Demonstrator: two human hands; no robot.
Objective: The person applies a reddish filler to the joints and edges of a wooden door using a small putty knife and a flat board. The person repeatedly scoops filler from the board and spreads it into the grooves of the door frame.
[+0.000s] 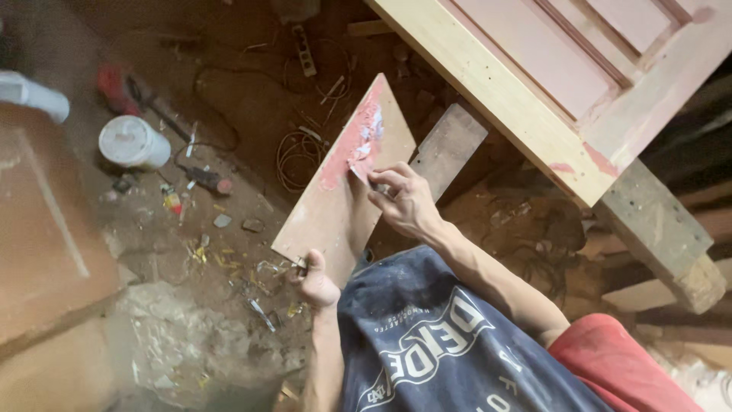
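Left-hand grip (316, 284) pinches the near corner of a flat, tan, smooth hardboard offcut (343, 191) smeared with lumpy pink putty (354, 145), held tilted above the dirt floor (229, 229). Right-hand grip (400, 202) closes on a small blade, mostly hidden, pressed into that putty. Beyond lies a pale wooden panelled door (534, 76); a white plastic tub (133, 143) lies at left.

The board (335, 200) in the left hand (315, 281) is thin, flat wood, plain and matt. Just past the fingertips (375, 181) of the right hand (404, 204), thick pink paste (358, 145) sits on it, lumpy and wet-looking. The big door (534, 84) beyond the fingers is smooth pale wood, partly coated matt pink. The ground (191, 320) below the hands is rough dirt and stone.
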